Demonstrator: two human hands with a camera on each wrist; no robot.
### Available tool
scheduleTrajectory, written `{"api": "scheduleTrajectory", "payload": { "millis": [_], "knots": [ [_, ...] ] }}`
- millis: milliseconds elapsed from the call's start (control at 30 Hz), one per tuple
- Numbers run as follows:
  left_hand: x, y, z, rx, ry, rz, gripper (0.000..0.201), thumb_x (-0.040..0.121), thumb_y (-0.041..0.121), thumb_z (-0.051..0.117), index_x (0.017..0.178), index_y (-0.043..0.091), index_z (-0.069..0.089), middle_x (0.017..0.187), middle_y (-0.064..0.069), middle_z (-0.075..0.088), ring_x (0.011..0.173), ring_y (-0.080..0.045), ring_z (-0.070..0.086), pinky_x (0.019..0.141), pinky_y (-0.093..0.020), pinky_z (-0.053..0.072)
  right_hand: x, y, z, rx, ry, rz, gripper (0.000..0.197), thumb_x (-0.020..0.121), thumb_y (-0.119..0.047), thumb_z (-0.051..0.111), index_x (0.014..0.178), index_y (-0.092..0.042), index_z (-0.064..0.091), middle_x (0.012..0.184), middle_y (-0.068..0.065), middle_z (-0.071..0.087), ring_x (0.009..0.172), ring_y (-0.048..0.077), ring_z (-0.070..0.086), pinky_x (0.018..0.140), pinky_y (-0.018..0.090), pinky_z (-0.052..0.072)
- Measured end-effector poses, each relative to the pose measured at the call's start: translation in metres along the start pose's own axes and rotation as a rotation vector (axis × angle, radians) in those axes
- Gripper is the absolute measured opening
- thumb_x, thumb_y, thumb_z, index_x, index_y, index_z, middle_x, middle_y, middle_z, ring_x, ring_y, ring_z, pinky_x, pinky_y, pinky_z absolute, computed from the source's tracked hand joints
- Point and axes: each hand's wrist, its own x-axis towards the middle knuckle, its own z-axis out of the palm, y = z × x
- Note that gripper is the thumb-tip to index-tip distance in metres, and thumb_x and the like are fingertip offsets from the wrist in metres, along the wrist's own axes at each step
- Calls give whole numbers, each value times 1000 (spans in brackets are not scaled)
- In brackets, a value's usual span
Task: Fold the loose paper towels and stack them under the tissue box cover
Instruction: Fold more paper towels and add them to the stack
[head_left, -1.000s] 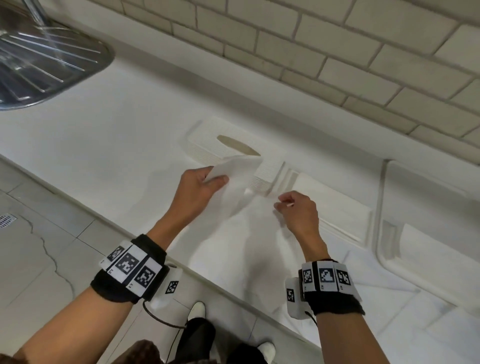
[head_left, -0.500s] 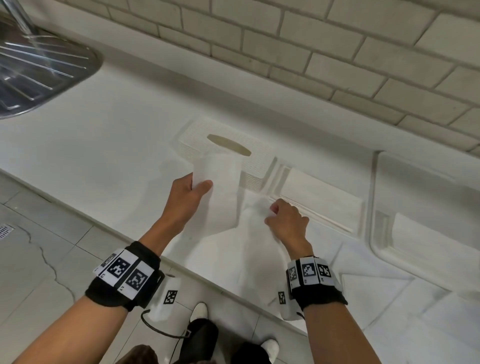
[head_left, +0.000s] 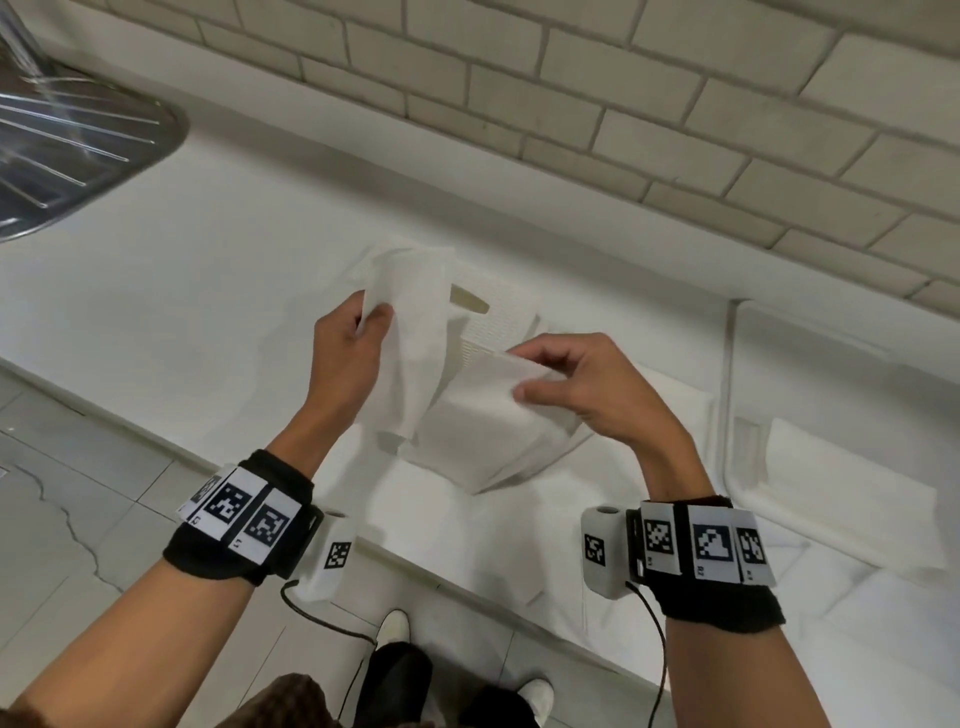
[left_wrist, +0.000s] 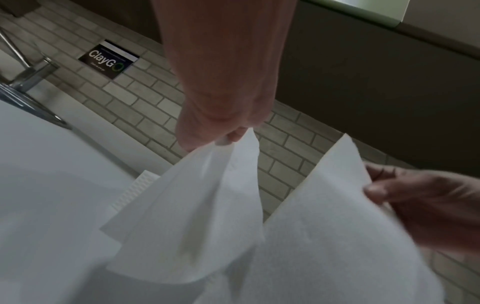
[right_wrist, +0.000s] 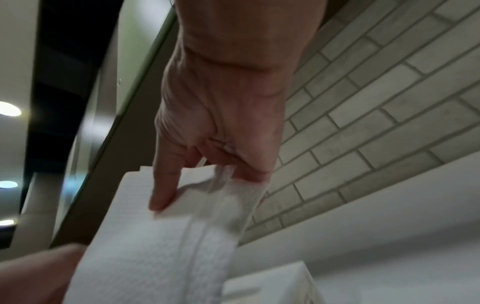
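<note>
Both hands hold one white paper towel (head_left: 457, 415) lifted above the white counter (head_left: 156, 312). My left hand (head_left: 363, 332) pinches its upper left end, which hangs down in a fold (left_wrist: 197, 205). My right hand (head_left: 545, 374) pinches the other end between thumb and fingers (right_wrist: 197, 185). The white tissue box cover (head_left: 498, 322) with its oval slot lies on the counter behind the towel, partly hidden by it. A stack of folded towels (head_left: 675, 405) lies right of the cover, behind my right hand.
A steel sink drainer (head_left: 67, 156) sits at the far left. A brick-tiled wall (head_left: 571, 104) backs the counter. More loose white towels (head_left: 857, 478) lie spread on the counter at the right. The counter's front edge (head_left: 208, 457) runs below my wrists, with tiled floor beneath.
Both hands have risen off the counter, lifting the towel into the air. The right hand, which was down on the counter pinching a corner, now holds its end up near the left.
</note>
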Motion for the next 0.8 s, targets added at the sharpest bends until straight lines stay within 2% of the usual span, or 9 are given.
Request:
{"api": "scheduleTrajectory", "payload": {
  "millis": [167, 267, 333, 400, 467, 500, 600, 700, 800],
  "knots": [
    [0, 5, 9, 13, -146, -44, 16, 97, 16, 53, 91, 11, 68, 84, 4, 67, 75, -11, 61, 68, -22, 48, -13, -32, -11, 106, -92, -69, 39, 74, 8, 75, 105, -16, 70, 86, -8, 74, 84, 5, 69, 75, 15, 52],
    [-13, 11, 18, 4, -437, -134, 16, 95, 18, 57, 91, 22, 72, 85, 10, 75, 83, -10, 70, 73, -20, 53, -7, -30, -9, 34, -71, -52, 44, 76, 5, 76, 112, -20, 67, 88, 8, 71, 82, 12, 68, 79, 24, 54],
    [-23, 14, 25, -89, -601, -243, 22, 98, 20, 51, 99, 20, 73, 95, 5, 77, 94, -17, 71, 79, -25, 55, 1, -18, -5, -60, 38, -33, 46, 76, -1, 76, 112, -29, 66, 97, 6, 70, 89, 13, 67, 86, 33, 54],
    [-32, 19, 30, -286, -697, -404, 41, 102, 38, 35, 115, 16, 67, 110, -1, 75, 105, -22, 69, 84, -26, 56, 7, -4, -1, -121, 141, -11, 46, 77, -6, 75, 111, -35, 64, 96, -1, 67, 88, 11, 64, 85, 34, 52],
    [-37, 18, 33, -412, -714, -508, 63, 97, 57, 23, 123, 15, 63, 117, -4, 72, 111, -21, 67, 89, -30, 55, 8, 6, 1, -129, 193, -1, 47, 77, -8, 73, 113, -35, 62, 94, -4, 65, 88, 9, 61, 82, 29, 50],
    [-40, 15, 35, -399, -698, -499, 60, 96, 57, 31, 121, 15, 64, 116, -5, 72, 112, -23, 67, 92, -34, 54, 8, 10, 2, -122, 213, 4, 47, 77, -8, 72, 115, -35, 62, 95, -2, 66, 88, 10, 62, 81, 27, 49],
    [-46, 3, 40, -218, -643, -407, 39, 82, 33, 70, 112, 10, 69, 110, -11, 74, 107, -34, 68, 98, -52, 50, 4, 18, 0, -89, 262, -8, 49, 78, -11, 75, 120, -31, 60, 98, 0, 67, 89, 10, 63, 79, 19, 48],
    [-44, -5, 44, -207, -494, -392, 27, 80, 16, 75, 105, 8, 72, 104, -11, 76, 97, -31, 71, 96, -52, 51, -6, 35, -9, -82, 430, 12, 41, 85, -23, 72, 124, -23, 60, 101, -6, 65, 86, 1, 59, 73, 4, 44],
    [-39, -3, 41, -271, -422, -377, 19, 83, 11, 71, 102, 9, 72, 101, -10, 77, 92, -28, 73, 90, -45, 55, -26, 74, -23, -281, 605, 284, 33, 88, -30, 67, 119, -18, 62, 101, -5, 67, 90, 13, 65, 80, 20, 51]
  ]
}}
